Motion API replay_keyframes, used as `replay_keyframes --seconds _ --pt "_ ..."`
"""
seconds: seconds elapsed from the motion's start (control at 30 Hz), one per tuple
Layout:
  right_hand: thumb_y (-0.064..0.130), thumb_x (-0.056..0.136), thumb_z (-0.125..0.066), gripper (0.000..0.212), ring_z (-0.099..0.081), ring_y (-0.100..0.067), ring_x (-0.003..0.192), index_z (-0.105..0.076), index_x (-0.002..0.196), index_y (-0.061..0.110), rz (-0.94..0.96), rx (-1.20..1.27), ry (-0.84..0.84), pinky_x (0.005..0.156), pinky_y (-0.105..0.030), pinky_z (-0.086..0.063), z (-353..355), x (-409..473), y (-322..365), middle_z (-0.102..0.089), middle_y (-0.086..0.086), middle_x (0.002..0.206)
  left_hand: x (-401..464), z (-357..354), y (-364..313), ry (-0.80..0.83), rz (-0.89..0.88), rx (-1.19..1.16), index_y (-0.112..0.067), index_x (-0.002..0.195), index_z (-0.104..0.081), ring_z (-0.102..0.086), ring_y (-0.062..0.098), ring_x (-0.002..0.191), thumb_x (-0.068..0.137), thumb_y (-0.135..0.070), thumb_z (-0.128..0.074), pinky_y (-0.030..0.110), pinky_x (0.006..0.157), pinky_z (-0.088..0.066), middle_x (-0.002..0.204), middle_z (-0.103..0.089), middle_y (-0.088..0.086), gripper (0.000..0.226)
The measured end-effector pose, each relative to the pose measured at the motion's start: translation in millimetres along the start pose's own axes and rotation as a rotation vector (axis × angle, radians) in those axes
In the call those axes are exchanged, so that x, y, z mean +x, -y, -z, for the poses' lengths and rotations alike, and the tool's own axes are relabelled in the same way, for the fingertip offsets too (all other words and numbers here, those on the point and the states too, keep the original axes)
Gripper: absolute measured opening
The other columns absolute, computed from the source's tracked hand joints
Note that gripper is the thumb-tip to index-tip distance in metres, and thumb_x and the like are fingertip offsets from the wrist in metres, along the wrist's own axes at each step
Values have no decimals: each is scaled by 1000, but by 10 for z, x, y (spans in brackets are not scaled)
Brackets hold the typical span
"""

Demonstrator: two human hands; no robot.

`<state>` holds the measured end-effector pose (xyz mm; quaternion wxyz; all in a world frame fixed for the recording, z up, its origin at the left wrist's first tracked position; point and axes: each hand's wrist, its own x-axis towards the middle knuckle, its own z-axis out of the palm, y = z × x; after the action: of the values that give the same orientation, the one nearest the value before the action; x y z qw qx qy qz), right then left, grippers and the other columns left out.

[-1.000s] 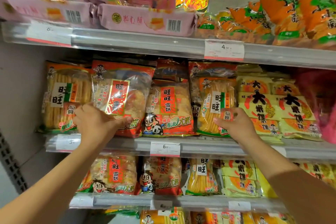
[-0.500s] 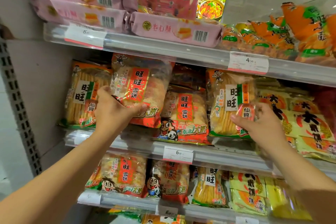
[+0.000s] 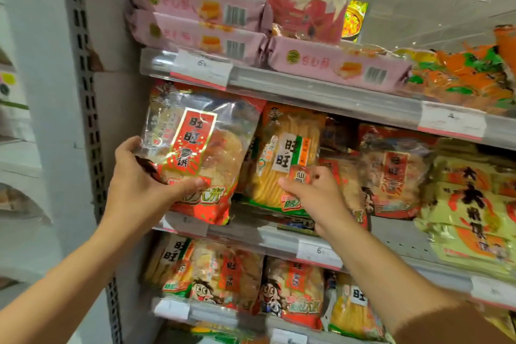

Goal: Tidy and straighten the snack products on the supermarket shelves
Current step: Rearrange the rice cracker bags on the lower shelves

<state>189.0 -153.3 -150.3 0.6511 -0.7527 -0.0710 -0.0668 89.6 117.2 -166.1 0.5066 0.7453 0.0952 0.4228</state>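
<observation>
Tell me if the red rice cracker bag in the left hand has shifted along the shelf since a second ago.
Yes. The red rice cracker bag has gone left, toward the perforated upright; it now covers the slot where a yellow bag stood, held by the left hand.

— Where does the view sit?
— There is only one: a wide-angle camera on the person's head, facing forward into a supermarket shelf unit and slightly upward, so the ceiling shows at the top. The frame is tilted, and the shelf edges slope down to the right.
— How close?
— Close. Both forearms enter from the bottom corners, and the left hand and right hand meet the packets at mid-frame.
— What does it take in?
— Three shelf levels, the slotted upright at the left, and a strip of a neighbouring unit beyond it. Edges bend, and the picture is motion-blurred.
— Any overlap with another view?
— None; no second camera.
</observation>
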Motion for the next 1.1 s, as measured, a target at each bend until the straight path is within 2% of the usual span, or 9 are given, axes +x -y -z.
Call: replay_keyframes --seconds 0.13,0.27,0.33,0.43,0.5,0.63,0.7,0.93,1.1 --pt "22 66 -87 51 -66 -20 91 -50 102 25 -7 -60 -36 76 -40 -56 -389 38 -17 -67 -3 102 37 145 42 28 -20 -2 -37 137 -22 -50 -9 92 19 -85 -76 13 77 -36 107 -45 -33 139" --pt "18 72 -82 46 -64 -14 86 -48 100 29 -2 -149 -88 69 -33 -52 -567 60 -91 -65 0 100 96 198 79 57 -25 -9 -40 137 -21 -46 -25 95 19 -84 -78 17 84 -38 100 -36 -60 138" --pt "21 72 -82 54 -64 -17 93 -49 115 24 -14 -191 -92 82 -41 -54 -610 76 -116 -64 -1 109 104 185 83 77 -7 -25 -42 136 -21 -48 -22 95 19 -82 -80 24 87 -41 103 -42 -53 137" --pt "23 74 -82 65 -62 -21 103 -45 127 22 -36 -205 -78 91 -46 -52 -666 113 -179 -60 -2 119 99 161 105 111 -12 -71 -44 135 -22 -46 -27 100 22 -79 -82 17 84 -40 110 -45 -41 133" --pt "19 75 -79 51 -64 -18 95 -48 114 24 -39 -228 -68 85 -44 -55 -693 136 -247 -65 1 108 90 150 110 128 -19 -89 -44 136 -23 -50 -18 106 23 -78 -83 17 85 -40 115 -45 -38 133" --pt "18 78 -76 40 -61 -9 83 -45 99 30 -29 -261 -57 62 -28 -49 -723 168 -344 -64 7 97 95 140 105 138 -11 -85 -47 134 -22 -51 10 120 23 -77 -84 34 99 -43 133 -48 -13 130" --pt "16 78 -76 41 -61 -11 86 -45 101 29 -26 -251 -52 68 -30 -51 -719 182 -372 -64 7 98 92 131 102 140 -14 -86 -48 133 -22 -51 15 123 23 -78 -83 39 103 -43 138 -47 -8 129" --pt "17 82 -73 46 -59 -14 93 -42 115 26 -19 -350 -81 83 -36 -52 -808 123 -348 -60 8 104 97 92 172 203 26 -174 -44 136 -20 -54 2 116 21 -76 -83 30 98 -42 131 -50 -17 135" --pt "1 82 -67 70 -51 -26 121 -28 140 9 -50 -515 -151 102 -42 -45 -877 -25 -235 -49 -10 135 139 164 191 321 45 -234 -48 135 -23 -51 -8 113 22 -73 -85 26 95 -42 129 -47 -26 131"
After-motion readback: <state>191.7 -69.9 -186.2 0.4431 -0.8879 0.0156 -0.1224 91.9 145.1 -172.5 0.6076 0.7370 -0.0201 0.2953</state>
